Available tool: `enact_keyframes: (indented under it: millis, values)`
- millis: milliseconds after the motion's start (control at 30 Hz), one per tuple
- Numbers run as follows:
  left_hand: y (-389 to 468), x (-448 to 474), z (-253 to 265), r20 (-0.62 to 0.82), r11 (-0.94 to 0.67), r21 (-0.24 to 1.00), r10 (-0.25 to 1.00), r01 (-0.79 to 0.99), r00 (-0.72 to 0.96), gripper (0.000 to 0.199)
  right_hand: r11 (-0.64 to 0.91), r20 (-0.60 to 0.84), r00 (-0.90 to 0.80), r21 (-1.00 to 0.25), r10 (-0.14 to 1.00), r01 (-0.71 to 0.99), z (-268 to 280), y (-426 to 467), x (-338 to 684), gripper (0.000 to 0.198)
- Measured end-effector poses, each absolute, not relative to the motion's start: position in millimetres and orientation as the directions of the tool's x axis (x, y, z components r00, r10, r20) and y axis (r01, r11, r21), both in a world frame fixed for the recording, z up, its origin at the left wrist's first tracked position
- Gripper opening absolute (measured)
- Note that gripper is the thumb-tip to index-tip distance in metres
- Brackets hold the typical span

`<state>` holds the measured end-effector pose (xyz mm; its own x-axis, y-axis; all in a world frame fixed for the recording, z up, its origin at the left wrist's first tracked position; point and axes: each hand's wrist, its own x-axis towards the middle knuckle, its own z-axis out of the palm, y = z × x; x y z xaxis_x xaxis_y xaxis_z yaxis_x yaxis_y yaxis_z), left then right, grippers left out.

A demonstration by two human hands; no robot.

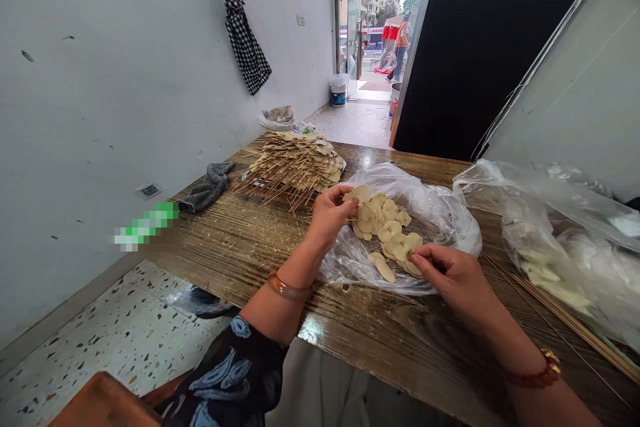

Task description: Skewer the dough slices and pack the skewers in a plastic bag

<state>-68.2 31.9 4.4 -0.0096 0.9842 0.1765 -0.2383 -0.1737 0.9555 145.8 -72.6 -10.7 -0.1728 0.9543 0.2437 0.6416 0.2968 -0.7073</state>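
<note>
Slices (389,232), pale, thin and roundish, lie in a loose, overlapping pile on a clear plastic bag (455,227) spread across the wooden worktop (240,240). The left hand (330,215) pinches one slice between thumb and fingers at the pile's far left edge; whether it also grips a stick is too small to tell. The right hand (450,272) has thumb and forefinger closed on the edge of another slice at the pile's near right side. Beyond the left hand, a stacked heap of skewered slices (300,163) sits near the worktop's far left corner, many stick ends pointing toward the near side. Left of that heap lies a crumpled grey cloth (213,187). Several long sticks (560,307) lie right of the right hand, beside a second plastic bag (575,240). Farther off, a checked cloth (243,33) hangs on the wall, and a bucket (339,93) stands by the doorway.
</note>
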Motion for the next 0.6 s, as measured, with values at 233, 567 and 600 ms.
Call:
enact_keyframes:
  millis: [233, 567, 600]
  values:
    - [34.8, -71.9, 4.5, 0.067, -0.041, 0.913, 0.997, -0.406, 0.049, 0.028, 0.326, 0.278, -0.179, -0.696, 0.944, 0.640, -10.9, -73.0, 144.9, 0.027]
    - [35.1, -74.8, 4.3, 0.005, 0.040, 0.883, 0.995, -0.468, 0.095, 0.028, 0.315, 0.262, -0.178, -0.707, 0.948, 0.633, -9.0, -72.8, 144.2, 0.027]
    - [35.4, -74.9, 3.7, 0.003, 0.044, 0.884, 0.995, -0.465, 0.101, 0.027, 0.315, 0.263, -0.179, -0.707, 0.948, 0.633, -9.3, -72.8, 144.3, 0.027]
